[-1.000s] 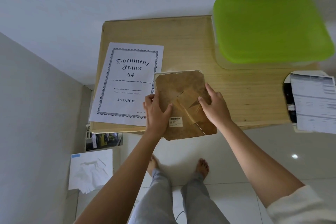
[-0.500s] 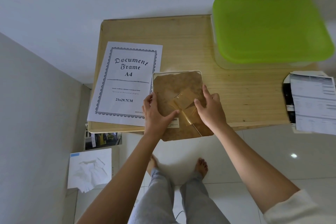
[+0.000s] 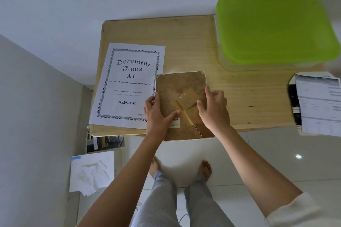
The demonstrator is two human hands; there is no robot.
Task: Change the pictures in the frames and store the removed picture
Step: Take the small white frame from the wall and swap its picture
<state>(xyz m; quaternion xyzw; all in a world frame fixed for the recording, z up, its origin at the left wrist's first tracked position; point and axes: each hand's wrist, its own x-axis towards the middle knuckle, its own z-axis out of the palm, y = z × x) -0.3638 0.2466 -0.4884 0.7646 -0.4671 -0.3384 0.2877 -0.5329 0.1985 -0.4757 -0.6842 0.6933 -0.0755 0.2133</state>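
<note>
1. The frame lies face down at the near edge of the table, its brown backing board up. Its near end sticks out past the table edge, over the floor.
2. A folded cardboard stand sits on the backing, and a barcode label is stuck below it.
3. The left hand grips the frame's left edge. The fingers wrap over the rim and the thumb lies flat across the backing, pointing toward the stand.
4. The right hand grips the frame's right edge with curled fingers. The thumb presses on the backing just beside the stand.
5. A printed sheet reading "Document Frame A4" lies flat on the table, left of the frame. The frame and the left hand cover its near right corner.
6. A clear box with a green lid stands at the table's far right corner, well apart from the frame.
7. A stack of printed papers lies at the right end of the table on top of a dark object; what that object is cannot be determined.
8. The person stands barefoot on the tiled floor.
</note>
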